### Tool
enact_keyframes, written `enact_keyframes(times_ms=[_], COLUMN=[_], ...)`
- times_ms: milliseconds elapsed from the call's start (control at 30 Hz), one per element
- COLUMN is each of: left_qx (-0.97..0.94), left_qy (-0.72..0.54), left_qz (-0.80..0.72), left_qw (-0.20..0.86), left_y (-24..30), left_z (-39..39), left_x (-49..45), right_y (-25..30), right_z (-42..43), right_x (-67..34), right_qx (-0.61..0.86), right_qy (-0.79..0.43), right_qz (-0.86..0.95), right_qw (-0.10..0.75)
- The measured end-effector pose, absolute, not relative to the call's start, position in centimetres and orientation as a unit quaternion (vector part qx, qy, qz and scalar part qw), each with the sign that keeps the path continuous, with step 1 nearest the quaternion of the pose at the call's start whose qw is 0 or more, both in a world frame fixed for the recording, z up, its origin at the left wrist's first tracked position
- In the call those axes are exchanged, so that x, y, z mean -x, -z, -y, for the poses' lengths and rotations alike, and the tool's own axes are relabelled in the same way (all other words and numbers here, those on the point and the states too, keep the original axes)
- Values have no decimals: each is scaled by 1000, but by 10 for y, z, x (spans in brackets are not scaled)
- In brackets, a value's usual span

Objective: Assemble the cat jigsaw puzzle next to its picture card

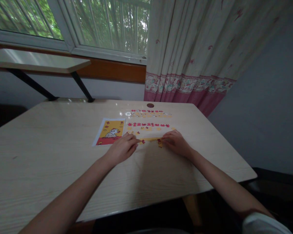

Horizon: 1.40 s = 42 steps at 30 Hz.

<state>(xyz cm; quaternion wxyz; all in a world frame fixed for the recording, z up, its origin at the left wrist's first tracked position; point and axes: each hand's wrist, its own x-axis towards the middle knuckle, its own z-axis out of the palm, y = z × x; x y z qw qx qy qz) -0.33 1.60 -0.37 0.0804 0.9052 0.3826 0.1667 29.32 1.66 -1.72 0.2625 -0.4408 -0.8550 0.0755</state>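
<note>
Left hand [122,150], right hand [176,143] pinching ends of strip [150,139] | one strip joined | piece rows [148,124] lying loose beyond | picture [109,131] lying left

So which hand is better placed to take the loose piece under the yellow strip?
Probably the right hand: its fingertips lie beside that piece; the left hand rests at the strip, farther off.

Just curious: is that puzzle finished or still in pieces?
Still in pieces: loose pieces lie in separate rows on the table, with a yellow strip between left hand and right hand.
</note>
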Motion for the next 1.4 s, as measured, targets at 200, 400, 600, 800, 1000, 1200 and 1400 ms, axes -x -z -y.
enact_keyframes(times_ms=[200,400,600,800,1000,1200,1400], left_qx=[-919,-917,-915,-907,-900,-898,-898], left_qy=[-165,-162,-155,-153,-171,-185,-179], left_qz=[-348,-355,-365,-388,-398,-397,-399], left_qw=[87,86,76,58,50,53,48], left_y=[7,7,7,7,7,5,6], left_z=[-17,-16,-16,-16,-16,-14,-13], left_x=[5,4,2,2,0,-3,-5], right_y=[16,18,17,20,18,16,17], right_z=[-14,-15,-16,-18,-17,-16,-16], right_x=[-289,-289,-289,-291,-290,-288,-288], right_qx=[429,439,446,447,447,447,442], right_qy=[-81,-76,-77,-81,-83,-82,-84], right_qz=[869,868,864,865,863,863,863], right_qw=[233,221,221,212,219,222,228])
